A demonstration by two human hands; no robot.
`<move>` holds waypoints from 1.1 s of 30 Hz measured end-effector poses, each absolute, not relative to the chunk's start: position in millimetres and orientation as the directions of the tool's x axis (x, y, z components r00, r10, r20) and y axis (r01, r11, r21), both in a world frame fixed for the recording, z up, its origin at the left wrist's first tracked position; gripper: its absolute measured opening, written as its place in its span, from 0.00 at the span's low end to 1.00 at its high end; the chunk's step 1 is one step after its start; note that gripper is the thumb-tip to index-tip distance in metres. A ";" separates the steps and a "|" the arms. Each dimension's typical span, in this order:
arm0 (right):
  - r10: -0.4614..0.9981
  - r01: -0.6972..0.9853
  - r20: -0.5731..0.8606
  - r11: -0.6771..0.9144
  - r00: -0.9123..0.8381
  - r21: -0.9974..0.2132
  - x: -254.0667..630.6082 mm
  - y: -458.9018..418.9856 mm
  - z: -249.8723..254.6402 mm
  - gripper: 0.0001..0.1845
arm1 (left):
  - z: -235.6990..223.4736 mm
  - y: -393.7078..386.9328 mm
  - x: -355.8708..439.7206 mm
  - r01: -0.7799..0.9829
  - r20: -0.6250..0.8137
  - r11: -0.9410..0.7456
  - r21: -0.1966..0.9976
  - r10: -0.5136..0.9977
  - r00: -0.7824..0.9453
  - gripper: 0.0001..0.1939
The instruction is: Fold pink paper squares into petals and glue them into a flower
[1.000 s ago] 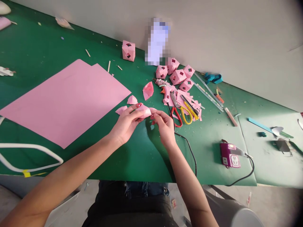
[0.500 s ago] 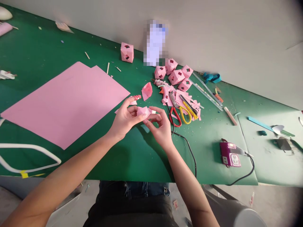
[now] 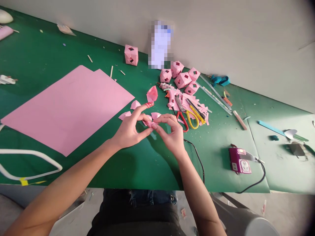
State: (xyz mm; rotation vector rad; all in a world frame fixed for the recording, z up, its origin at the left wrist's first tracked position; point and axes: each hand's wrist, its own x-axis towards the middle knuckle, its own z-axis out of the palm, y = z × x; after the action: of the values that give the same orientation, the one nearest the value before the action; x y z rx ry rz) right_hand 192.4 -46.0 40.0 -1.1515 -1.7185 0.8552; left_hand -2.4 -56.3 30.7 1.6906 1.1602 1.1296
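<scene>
Between my hands is a small folded pink paper piece [image 3: 150, 124], low over the table. My right hand [image 3: 172, 133] pinches its right side between thumb and fingers. At its left side, my left hand [image 3: 129, 131] is closed with thumb and a bent finger on it; the forefinger, with red wrap near its tip, reaches past. Part of the piece is hidden by the fingertips. Just behind my hands lie several small folded pink pieces, among them a left one [image 3: 125, 115], an upper one [image 3: 135, 104] and a right one [image 3: 155, 115]. Farther back is a larger cupped pink piece [image 3: 152, 94].
Large pink paper sheets [image 3: 71, 111] lie at left on the green table [image 3: 115, 167]. Pink paper balls [image 3: 183, 80], a pink glue gun [image 3: 172, 99], scissors [image 3: 188, 118] and paper strips are behind right. A purple power socket [image 3: 240, 160] stands at right.
The held piece has turned and moved slightly lower, and less of it shows. My left hand's fingers have spread, its forefinger stretching right. Small folded pieces behind the hands have come into view.
</scene>
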 end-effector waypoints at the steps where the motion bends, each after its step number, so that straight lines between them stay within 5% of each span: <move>1: 0.945 0.320 0.252 0.309 -0.207 -0.896 193.3 -45.5 41.8 0.05 | 30.5 -56.4 -3.5 0.282 0.234 -0.284 0.916 0.952 0.199 0.39; 17: 0.940 0.247 0.119 0.204 -0.320 -0.947 203.4 -41.9 38.9 0.09 | 34.6 -53.9 -6.5 0.288 0.229 -0.307 0.907 0.934 0.274 0.25; 26: 0.931 0.099 -0.123 -0.094 -0.345 -0.991 206.0 -41.2 36.7 0.18 | 39.9 -49.9 -11.2 0.040 0.057 -0.064 0.997 0.987 0.151 0.21; 33: 0.917 0.223 -0.063 0.028 -0.394 -0.974 206.0 -38.3 38.5 0.21 | 39.7 -45.6 -15.1 -0.072 -0.102 0.129 0.989 0.949 0.297 0.24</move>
State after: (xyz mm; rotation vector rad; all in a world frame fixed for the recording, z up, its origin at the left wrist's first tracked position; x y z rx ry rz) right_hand 206.0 -38.3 38.5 -1.1682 -1.6787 1.4069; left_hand -15.1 -45.6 39.7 1.1846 0.9796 0.9488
